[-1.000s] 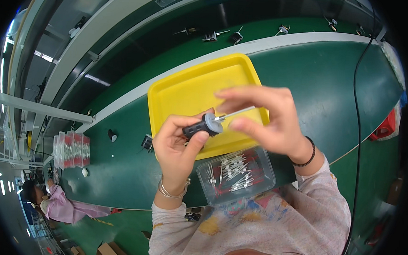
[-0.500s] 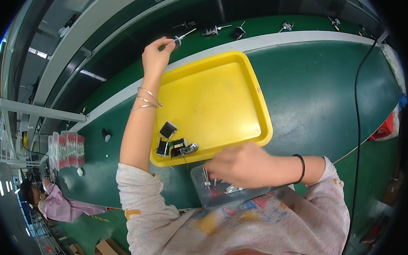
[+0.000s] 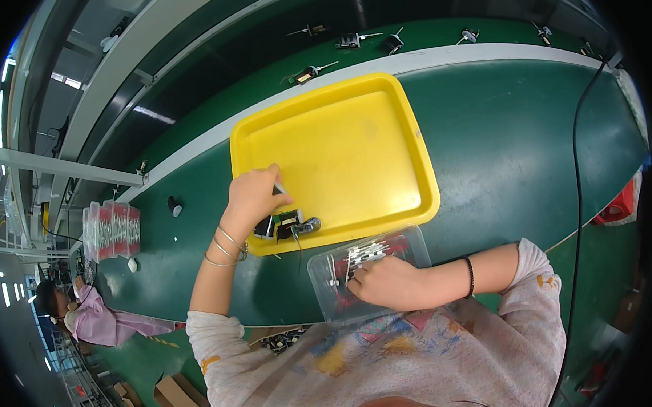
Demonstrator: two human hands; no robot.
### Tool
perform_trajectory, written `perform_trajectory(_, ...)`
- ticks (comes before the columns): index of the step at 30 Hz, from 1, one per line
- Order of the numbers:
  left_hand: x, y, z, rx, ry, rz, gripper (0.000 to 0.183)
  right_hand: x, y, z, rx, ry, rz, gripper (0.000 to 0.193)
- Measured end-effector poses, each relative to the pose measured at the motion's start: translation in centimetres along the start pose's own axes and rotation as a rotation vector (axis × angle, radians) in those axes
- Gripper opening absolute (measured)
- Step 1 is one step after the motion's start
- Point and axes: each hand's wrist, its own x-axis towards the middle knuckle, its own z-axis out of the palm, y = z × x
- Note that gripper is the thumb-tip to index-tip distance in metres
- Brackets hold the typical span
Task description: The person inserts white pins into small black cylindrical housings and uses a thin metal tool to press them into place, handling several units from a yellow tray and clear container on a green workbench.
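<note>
My left hand (image 3: 255,194) is at the lower left of the yellow tray (image 3: 422,171), its fingers closed on a small black block-shaped part (image 3: 278,190). Just beside it lie more dark parts with a green strip (image 3: 289,218) and a metallic end piece (image 3: 310,225). My right hand (image 3: 392,282) reaches into a clear plastic box (image 3: 321,305) at the tray's near edge. White thin pins with red bits (image 3: 367,255) fill this box. The right fingers are bent down among the pins, and their tips are partly hidden, so what they hold is unclear.
Beyond the tray, a dark part with a white rod (image 3: 305,74) lies on the green belt (image 3: 229,90), with several similar parts farther right. Clear boxes (image 3: 111,230) stand at the left. A black cable (image 3: 576,178) hangs at the right. Another person (image 3: 103,317) sits far left.
My left hand has let go of the rod part on the belt and come back to the tray's parts. My right hand has settled lower into the clear box.
</note>
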Motion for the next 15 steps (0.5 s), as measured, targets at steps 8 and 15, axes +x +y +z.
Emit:
perform_trajectory(8, -2.3, 3.7, -4.3, -0.646, 0.554, 0.157, 0.034, 0.5, -0.5, 0.8, -0.11, 0.12, 0.053, 0.016)
perform_trajectory(15, -3.9, 5.3, -5.1, -1.144, 0.693, 0.273, 0.04, 0.6, 1.3, -6.8, 0.769, 0.194, 0.134, 0.018)
